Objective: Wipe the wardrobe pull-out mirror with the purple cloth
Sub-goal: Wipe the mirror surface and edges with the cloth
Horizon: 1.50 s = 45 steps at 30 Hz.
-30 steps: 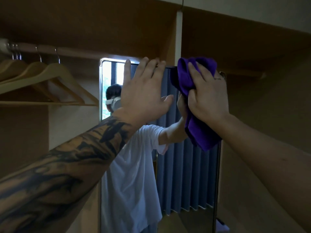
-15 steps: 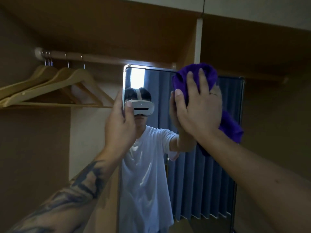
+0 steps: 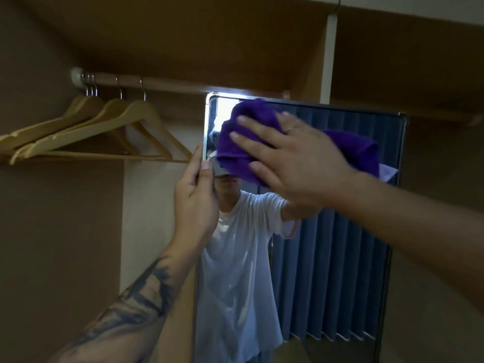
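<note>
The tall pull-out mirror (image 3: 327, 258) stands out of the wardrobe, its glass reflecting a person in a white shirt and a blue curtain. My left hand (image 3: 196, 200) grips the mirror's left edge, thumb on the front of the frame. My right hand (image 3: 293, 163) lies flat with spread fingers on the purple cloth (image 3: 235, 142), pressing it against the glass near the upper left corner. The cloth's purple reflection (image 3: 358, 150) shows to the right of my wrist.
Several wooden hangers (image 3: 86, 134) hang from the wardrobe rail (image 3: 162, 83) to the left of the mirror. A vertical wardrobe partition (image 3: 330, 61) rises behind the mirror's top. A shelf panel closes the space overhead.
My right hand has slid the cloth leftward across the upper glass toward the top left corner. My left hand went from lying flat on the glass to gripping the left edge.
</note>
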### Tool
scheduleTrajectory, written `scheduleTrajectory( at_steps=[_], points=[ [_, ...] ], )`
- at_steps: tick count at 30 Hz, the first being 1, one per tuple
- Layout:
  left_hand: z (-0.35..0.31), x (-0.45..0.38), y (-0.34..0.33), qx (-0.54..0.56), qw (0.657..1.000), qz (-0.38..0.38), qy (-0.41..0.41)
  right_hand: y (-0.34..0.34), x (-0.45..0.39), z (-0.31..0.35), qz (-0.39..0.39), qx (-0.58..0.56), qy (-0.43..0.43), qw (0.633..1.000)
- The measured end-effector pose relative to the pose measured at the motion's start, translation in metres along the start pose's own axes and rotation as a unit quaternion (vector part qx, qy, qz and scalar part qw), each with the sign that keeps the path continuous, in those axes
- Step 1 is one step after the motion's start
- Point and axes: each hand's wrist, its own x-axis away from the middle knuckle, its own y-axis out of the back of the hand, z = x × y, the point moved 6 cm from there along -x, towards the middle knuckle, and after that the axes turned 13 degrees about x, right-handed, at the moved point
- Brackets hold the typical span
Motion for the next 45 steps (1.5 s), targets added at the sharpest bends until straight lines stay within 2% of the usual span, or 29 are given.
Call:
scheduleTrajectory(
  at_steps=[4,7,11,14,16,18,20,22,25,30,35,37,39,41,43,45],
  points=[
    [-0.002,0.003,0.003,-0.032,0.999,-0.027,0.006,-0.023,0.054,-0.053,0.045,0.019,-0.067,0.997],
    [-0.006,0.008,0.0,-0.038,0.999,-0.018,-0.001,-0.037,0.103,-0.079,0.065,-0.024,-0.201,0.977],
    [-0.007,0.01,-0.004,-0.049,0.999,-0.013,0.008,-0.044,0.114,-0.078,0.063,-0.113,-0.453,0.882],
    [-0.008,0.01,-0.005,-0.039,0.999,-0.018,0.011,-0.037,0.084,-0.053,0.066,-0.118,-0.529,0.838],
    [-0.008,0.011,-0.004,-0.04,0.999,-0.019,0.008,-0.028,0.061,-0.035,0.074,-0.112,-0.521,0.843],
    [-0.007,0.011,-0.002,-0.036,0.999,-0.022,0.002,-0.017,0.036,-0.013,0.079,-0.086,-0.474,0.873],
    [-0.005,0.007,0.002,-0.03,0.999,-0.028,0.001,-0.003,0.008,0.021,0.059,-0.066,-0.362,0.928],
    [0.0,0.005,0.001,-0.015,1.0,-0.001,0.004,0.006,-0.012,0.06,0.026,-0.063,-0.222,0.973],
    [0.005,0.007,0.0,0.012,0.999,0.032,0.013,0.003,-0.014,0.071,0.018,-0.066,-0.148,0.987],
    [0.007,0.008,0.006,0.035,0.999,0.002,0.011,-0.014,0.018,0.032,-0.001,-0.021,-0.025,0.999],
    [0.003,0.01,0.006,-0.004,1.0,-0.013,-0.012,-0.041,0.073,-0.045,0.019,0.019,-0.098,0.995],
    [0.001,0.012,0.005,-0.005,1.0,-0.019,-0.008,-0.049,0.1,-0.075,0.041,0.017,-0.178,0.983],
    [0.0,0.013,0.006,-0.006,0.999,-0.033,-0.008,-0.053,0.115,-0.09,0.063,-0.015,-0.304,0.95],
    [0.002,0.015,0.006,-0.011,0.999,-0.04,-0.01,-0.051,0.112,-0.079,0.068,-0.037,-0.408,0.91],
    [0.001,0.015,0.005,-0.016,0.999,-0.037,-0.007,-0.037,0.096,-0.054,0.068,-0.052,-0.456,0.886],
    [0.0,0.016,0.004,-0.003,0.999,-0.039,-0.001,-0.024,0.073,-0.019,0.065,-0.044,-0.4,0.913]
  ],
)
